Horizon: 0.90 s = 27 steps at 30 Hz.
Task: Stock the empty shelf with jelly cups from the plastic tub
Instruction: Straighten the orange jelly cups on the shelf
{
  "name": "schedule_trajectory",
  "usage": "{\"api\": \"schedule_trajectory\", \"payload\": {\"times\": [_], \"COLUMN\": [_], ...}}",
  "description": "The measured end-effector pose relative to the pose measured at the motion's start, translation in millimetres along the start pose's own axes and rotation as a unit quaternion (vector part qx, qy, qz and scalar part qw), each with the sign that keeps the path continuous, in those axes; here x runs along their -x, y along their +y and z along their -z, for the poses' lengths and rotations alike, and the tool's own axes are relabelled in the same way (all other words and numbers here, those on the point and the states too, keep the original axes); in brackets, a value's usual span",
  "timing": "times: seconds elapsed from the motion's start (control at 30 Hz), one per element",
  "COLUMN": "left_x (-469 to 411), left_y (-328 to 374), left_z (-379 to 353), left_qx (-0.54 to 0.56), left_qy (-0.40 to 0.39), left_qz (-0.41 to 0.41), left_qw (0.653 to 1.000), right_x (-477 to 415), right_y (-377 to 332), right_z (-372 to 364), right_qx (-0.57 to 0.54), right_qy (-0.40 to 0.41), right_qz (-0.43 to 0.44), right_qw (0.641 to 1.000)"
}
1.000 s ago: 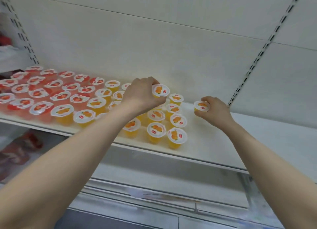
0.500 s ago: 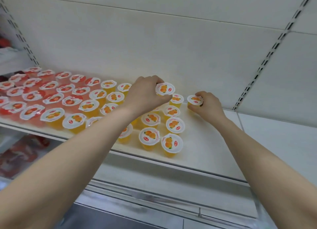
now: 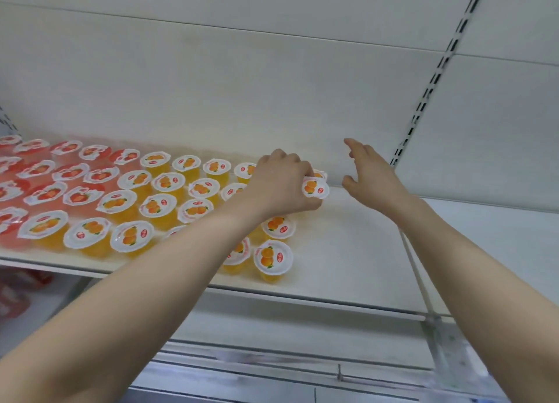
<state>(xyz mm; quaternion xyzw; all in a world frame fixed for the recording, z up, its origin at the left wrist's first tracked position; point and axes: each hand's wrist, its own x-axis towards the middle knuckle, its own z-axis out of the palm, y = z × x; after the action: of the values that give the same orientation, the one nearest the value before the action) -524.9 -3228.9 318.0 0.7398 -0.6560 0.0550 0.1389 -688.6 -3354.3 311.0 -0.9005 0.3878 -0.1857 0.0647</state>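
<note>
Several orange jelly cups (image 3: 165, 206) with white foil lids stand in rows on the white shelf (image 3: 348, 266), and red jelly cups (image 3: 48, 192) fill its left end. My left hand (image 3: 281, 185) grips an orange jelly cup (image 3: 315, 188) at the right end of the rows, low over the shelf. Behind it another cup (image 3: 320, 174) peeks out near the back wall. My right hand (image 3: 369, 173) hovers just right of that spot, fingers spread and holding nothing. The plastic tub is out of view.
The shelf's right part is bare white board up to a slotted upright (image 3: 423, 94) in the back wall. A neighbouring white shelf (image 3: 499, 236) continues to the right. Red packets (image 3: 18, 284) lie on a lower level at the left.
My right hand has let go of its jelly cup at the back of the shelf and opened, lifting away. My left hand has carried its cup right and down toward the shelf.
</note>
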Motion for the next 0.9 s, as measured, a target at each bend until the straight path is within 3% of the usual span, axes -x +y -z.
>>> {"api": "schedule_trajectory", "payload": {"times": [0.17, 0.47, 0.63, 0.9], "left_x": [0, 9, 25, 72], "left_y": [6, 1, -21, -96], "left_z": [-19, -19, 3, 49], "left_qx": [-0.088, -0.079, -0.035, -0.077], "left_qy": [-0.054, -0.051, 0.008, 0.109], "left_qz": [-0.007, -0.017, -0.023, 0.04], "left_qw": [0.995, 0.995, 0.999, 0.99], "right_x": [4, 2, 0, -1], "right_y": [6, -7, -35, -112], "right_z": [3, 4, 8, 1], "right_qx": [0.012, 0.024, 0.017, 0.089], "right_qy": [0.02, 0.03, 0.032, 0.029], "right_qz": [0.006, 0.033, 0.07, 0.166], "right_qw": [1.0, 0.999, 0.997, 0.982]}}
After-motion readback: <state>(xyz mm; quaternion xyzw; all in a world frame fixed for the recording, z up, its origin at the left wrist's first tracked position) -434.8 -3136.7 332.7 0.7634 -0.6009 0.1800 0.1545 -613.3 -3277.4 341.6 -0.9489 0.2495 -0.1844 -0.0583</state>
